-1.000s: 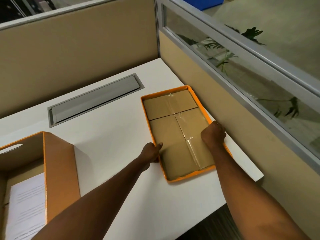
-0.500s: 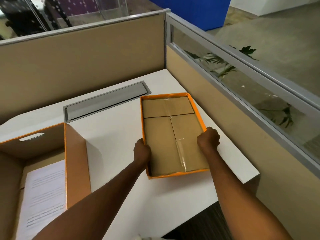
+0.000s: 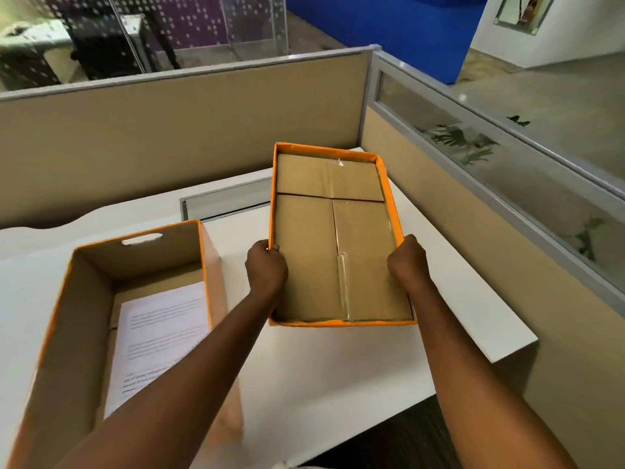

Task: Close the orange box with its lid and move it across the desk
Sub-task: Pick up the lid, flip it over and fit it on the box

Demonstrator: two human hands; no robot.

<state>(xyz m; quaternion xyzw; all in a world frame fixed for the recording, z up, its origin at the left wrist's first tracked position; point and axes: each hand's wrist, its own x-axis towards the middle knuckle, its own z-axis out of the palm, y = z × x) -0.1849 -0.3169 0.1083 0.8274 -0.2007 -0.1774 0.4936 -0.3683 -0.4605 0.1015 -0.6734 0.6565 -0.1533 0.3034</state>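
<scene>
Now the lid (image 3: 333, 238), flat on the desk (image 3: 338, 367) earlier, is held aloft, underside up, gripped by the left hand (image 3: 266, 270) and right hand (image 3: 407, 262); the open box (image 3: 135, 299) lies left, awaiting covering.

Legible text: none | printed sheet (image 3: 159, 336) inside orange box (image 3: 50, 350) at 8 o'clock: lines of print noted, too blurred to be read | labels, brands, numbers: none made out
</scene>
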